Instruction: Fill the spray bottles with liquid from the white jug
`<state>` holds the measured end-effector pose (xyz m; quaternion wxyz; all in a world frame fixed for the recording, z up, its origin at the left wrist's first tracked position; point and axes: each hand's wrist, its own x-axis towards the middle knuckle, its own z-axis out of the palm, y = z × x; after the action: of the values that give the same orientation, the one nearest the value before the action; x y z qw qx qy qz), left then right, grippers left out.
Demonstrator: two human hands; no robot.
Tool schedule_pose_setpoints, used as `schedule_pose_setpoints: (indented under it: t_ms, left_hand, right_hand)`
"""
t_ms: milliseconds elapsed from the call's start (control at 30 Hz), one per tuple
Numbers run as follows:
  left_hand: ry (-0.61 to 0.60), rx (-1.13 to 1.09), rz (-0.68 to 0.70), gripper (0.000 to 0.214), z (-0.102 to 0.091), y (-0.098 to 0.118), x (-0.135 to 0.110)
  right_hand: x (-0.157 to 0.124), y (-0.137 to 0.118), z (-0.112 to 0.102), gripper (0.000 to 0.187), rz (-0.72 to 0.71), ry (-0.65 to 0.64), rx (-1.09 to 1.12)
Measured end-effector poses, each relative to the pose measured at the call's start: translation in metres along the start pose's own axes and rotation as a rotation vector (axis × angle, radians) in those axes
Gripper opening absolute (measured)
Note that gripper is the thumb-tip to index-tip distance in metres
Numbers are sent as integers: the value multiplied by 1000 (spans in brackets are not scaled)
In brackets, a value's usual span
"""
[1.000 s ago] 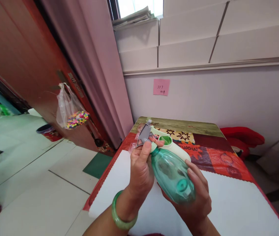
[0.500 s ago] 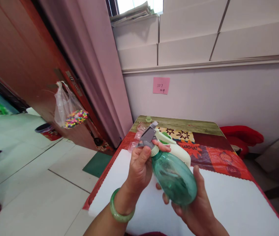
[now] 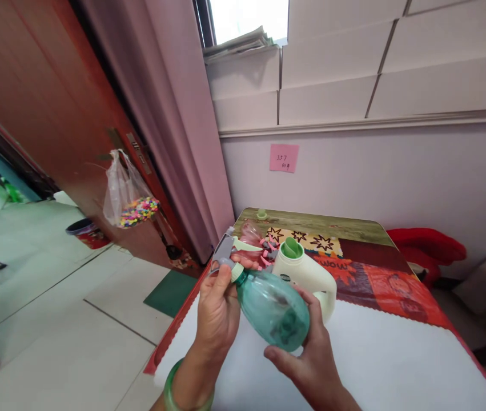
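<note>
I hold a translucent teal spray bottle [image 3: 270,308] tilted in the air over the near left part of the table. My left hand [image 3: 217,311], with a green bangle at the wrist, is closed round the bottle's neck just under its grey and white trigger head [image 3: 224,257]. My right hand [image 3: 306,357] is wrapped round the bottle's base from below. Just behind the bottle stands a cream detergent jug [image 3: 306,274] with a green cap.
A white cloth [image 3: 397,359] covers the near table, with a red patterned sheet [image 3: 375,282] behind it. A small clear bottle with pink bits [image 3: 256,237] and a green cap [image 3: 261,214] lie at the back. A red cushion [image 3: 431,248] sits right. A bead bag [image 3: 129,197] hangs on the door.
Both hands have carried the spray bottle to the left and a little lower, so the cream jug behind it now shows in full. The view has shifted slightly.
</note>
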<state>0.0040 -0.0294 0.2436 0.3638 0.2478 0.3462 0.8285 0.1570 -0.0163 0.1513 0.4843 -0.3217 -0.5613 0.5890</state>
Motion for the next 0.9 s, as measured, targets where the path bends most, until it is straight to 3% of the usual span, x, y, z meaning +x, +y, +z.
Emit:
schedule_pose_setpoints:
  t_ms: [133,200,333,400,500,567,633,700,733,800,833,900]
  left_hand:
    - [-30,-10,-57,35,-6,4,-5]
    - [-26,-15,-79,35,-8,4,-6]
    - [-20,37,-80,35,-21,3,-12]
    - [-68,73,-87,45,-32,0,-23]
    - [-215,131,-243,73,-53,-7,-49]
    - [-240,205,-379,72,-70,-13,-64]
    - [-145,307,-382,61,-91,-17,-70]
    - [-32,547,-248,62,-115,-17,-64]
    - [-25,769,-164,66,-128,-14,-56]
    - [-103,1341,12,71,-153,-7,-39]
    - [-208,1602,93,68,-164,-3,-30]
    - [-311,1802,176,61,-182,2,-15]
  right_hand:
    - [-4,-8,-1,85,415,-326,345]
    - [-10,-9,1,85,551,-369,466]
    - [-22,-9,10,83,616,-315,544]
    - [-24,-7,14,84,656,-327,570]
    - [-27,5,20,90,717,-377,595]
    - [-29,22,23,100,748,-443,537]
    - [-32,43,22,106,726,-475,351]
    - [-36,63,16,99,610,-394,69]
    - [-38,72,10,91,525,-324,-79]
    - [-41,87,-6,76,352,-206,-348]
    - [-43,94,-16,69,277,-172,-461]
    - [-44,104,-36,55,165,-126,-618]
